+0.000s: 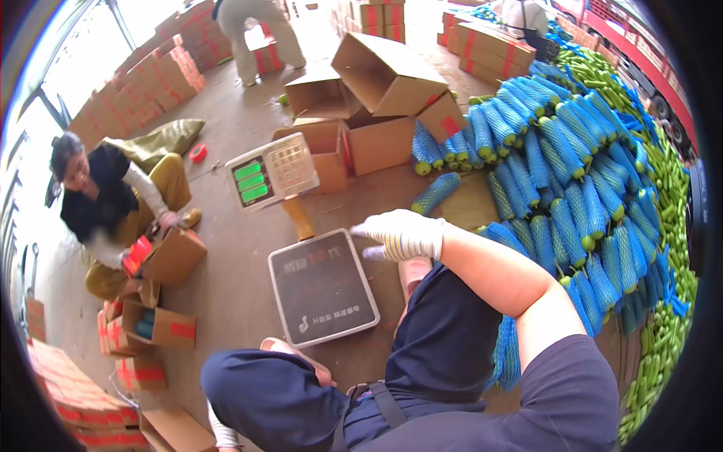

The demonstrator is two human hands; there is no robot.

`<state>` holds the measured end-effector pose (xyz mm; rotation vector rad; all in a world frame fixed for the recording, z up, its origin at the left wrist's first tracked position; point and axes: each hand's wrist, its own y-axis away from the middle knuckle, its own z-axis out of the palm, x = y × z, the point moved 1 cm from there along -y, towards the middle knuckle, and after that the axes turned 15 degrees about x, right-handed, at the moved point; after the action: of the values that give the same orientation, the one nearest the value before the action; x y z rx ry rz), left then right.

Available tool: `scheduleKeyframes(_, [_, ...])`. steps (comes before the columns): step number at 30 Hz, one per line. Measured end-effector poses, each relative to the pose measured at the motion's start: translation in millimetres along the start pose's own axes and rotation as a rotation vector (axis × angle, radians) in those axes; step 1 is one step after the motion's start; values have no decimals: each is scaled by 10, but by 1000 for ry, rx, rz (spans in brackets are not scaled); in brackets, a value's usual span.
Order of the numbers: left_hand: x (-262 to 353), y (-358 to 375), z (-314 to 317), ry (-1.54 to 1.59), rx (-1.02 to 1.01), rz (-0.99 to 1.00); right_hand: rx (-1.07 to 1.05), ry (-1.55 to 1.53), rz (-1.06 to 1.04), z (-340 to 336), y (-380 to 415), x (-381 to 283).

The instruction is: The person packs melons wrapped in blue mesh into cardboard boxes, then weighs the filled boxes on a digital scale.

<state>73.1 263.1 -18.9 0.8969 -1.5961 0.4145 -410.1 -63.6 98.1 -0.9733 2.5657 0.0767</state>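
Note:
My right hand (403, 235), in a striped white knit glove, reaches over the right edge of a platform scale (324, 290). Its fingers are stretched out and nothing is in them. The scale's dark plate is bare, and its display head (273, 172) shows three green readouts. At the lower left, only a part of my gloved left hand (224, 435) shows beside my knee, close to an open cardboard box (177, 431); its fingers are hidden. To my right lies a large pile of long green vegetables in blue foam nets (553, 162).
Open cardboard boxes (388, 75) stand beyond the scale. A co-worker (113, 188) crouches at the left with a box (175, 256) and a red tape dispenser (137, 255). Unwrapped green vegetables (655, 361) line the far right. Another person (260, 30) bends over at the back.

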Motion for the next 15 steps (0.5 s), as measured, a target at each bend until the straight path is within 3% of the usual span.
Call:
scheduleKeyframes(2, [47, 131, 626, 0, -142, -85, 356, 72, -48, -88, -22, 196])
scheduleKeyframes(5, [-24, 301, 1214, -35, -251, -187, 597, 271, 3, -313, -304, 555])
scheduleKeyframes(8, [-60, 256, 1288, -71, -226, -237, 514, 397, 265, -554, -694, 859])
scheduleKeyframes(15, [6, -372, 575, -136, 95, -257, 553, 707, 380, -702, -1607, 2058])
